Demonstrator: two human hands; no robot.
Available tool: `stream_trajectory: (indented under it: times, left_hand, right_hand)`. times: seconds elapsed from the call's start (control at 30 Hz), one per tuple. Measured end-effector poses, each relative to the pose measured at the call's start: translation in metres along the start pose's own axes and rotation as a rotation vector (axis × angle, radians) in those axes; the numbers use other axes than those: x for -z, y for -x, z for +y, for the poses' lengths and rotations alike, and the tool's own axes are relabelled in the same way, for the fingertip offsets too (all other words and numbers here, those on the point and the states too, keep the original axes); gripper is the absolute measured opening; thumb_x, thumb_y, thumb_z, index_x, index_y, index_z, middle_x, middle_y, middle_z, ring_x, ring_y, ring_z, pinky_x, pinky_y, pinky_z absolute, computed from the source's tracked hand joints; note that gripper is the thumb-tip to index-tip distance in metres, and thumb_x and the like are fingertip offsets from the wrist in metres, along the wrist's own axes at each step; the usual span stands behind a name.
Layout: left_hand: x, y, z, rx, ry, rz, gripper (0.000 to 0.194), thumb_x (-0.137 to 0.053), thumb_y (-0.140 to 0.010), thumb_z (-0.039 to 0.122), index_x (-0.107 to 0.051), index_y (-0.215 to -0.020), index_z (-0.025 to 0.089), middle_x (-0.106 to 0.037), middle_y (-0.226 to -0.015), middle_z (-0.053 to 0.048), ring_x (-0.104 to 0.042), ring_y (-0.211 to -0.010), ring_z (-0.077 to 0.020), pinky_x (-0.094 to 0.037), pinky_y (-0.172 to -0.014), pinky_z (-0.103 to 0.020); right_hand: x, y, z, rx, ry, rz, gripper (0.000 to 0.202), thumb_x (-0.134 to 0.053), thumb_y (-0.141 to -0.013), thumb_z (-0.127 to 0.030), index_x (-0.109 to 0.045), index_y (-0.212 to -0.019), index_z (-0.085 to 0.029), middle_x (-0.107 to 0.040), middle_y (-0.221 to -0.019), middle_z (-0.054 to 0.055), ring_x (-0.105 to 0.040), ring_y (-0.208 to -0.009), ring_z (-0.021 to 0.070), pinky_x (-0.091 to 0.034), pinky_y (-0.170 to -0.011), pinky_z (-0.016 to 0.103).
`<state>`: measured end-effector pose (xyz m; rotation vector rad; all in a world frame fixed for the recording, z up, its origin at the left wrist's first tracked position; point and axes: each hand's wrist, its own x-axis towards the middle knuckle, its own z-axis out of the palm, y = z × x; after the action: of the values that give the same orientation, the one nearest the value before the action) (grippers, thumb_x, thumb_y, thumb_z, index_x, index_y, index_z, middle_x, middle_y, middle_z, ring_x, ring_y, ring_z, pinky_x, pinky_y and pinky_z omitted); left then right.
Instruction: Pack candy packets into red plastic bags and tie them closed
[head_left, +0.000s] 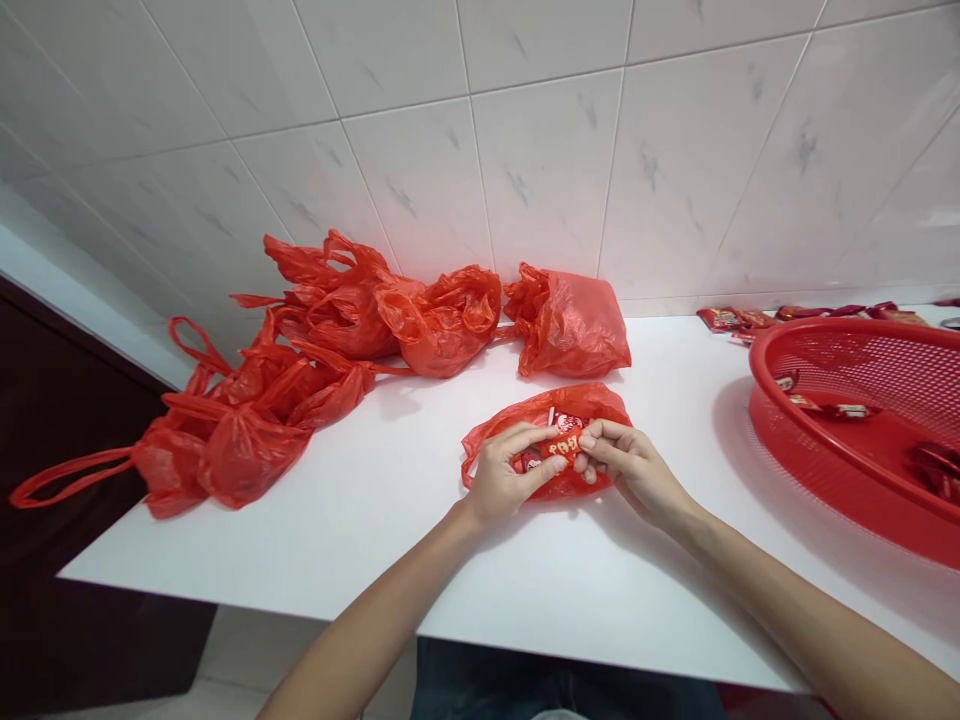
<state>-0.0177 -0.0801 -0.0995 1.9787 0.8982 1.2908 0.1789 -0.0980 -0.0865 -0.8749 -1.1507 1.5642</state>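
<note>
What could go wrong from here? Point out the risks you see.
The small packet, pinched in the fingertips of both hands, could slip. The limp open bag under it might sag and let its contents slide out. The leftmost bag sits near the table's edge and could drop if nudged.

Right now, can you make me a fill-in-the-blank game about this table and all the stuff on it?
1. The colour of the table is ____.
2. The open bag under the left hand and right hand is the colour ____.
3. The number of hands touching the packet is ____.
4. The basket is to the ____ of both hands.

Missing words: white; red; two; right.
</note>
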Motion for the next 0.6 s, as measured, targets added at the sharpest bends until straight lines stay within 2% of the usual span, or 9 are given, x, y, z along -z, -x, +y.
stream_trajectory:
  times: [0.27,0.47,0.6]
  left_hand:
    - [-0.0015,0.0010,0.0002,0.073,0.051,-0.014,0.029,-0.076,-0.084,0.033,-0.077,-0.110,0.019,-0.079,-0.098,-0.007,-0.073,-0.081,-0.0179,-0.062,-0.068,-0.029]
    - [-0.0044,0.0028,0.0000,0.114,0.057,0.005,0.026,-0.075,-0.084,0.030,-0.077,-0.108,0.020,-0.079,-0.095,-0.006,-0.072,-0.077,-0.0166,-0.060,-0.065,-0.027]
    - [-0.0039,0.0024,0.0020,0.113,0.057,-0.001,0.028,-0.074,-0.083,0.029,-0.076,-0.109,0.019,-0.079,-0.092,-0.005,-0.071,-0.073,-0.0156,-0.059,-0.064,-0.027]
  right_hand:
    - [-0.0022,-0.0002,-0.0003,-0.064,-0.079,-0.024,0.038,-0.082,-0.076,-0.048,-0.057,-0.075,-0.020,-0.066,-0.065,-0.002,-0.056,-0.056,0.0101,-0.045,-0.060,0.025]
    - [-0.0029,0.0005,0.0043,-0.010,0.010,-0.007,0.040,-0.080,-0.077,-0.053,-0.061,-0.091,-0.020,-0.069,-0.071,0.000,-0.061,-0.061,0.0133,-0.049,-0.064,0.028]
    - [0.0015,-0.0014,0.0050,0.057,0.050,0.075,0.040,-0.080,-0.078,-0.054,-0.062,-0.085,-0.019,-0.069,-0.070,0.000,-0.061,-0.060,0.0120,-0.049,-0.064,0.026]
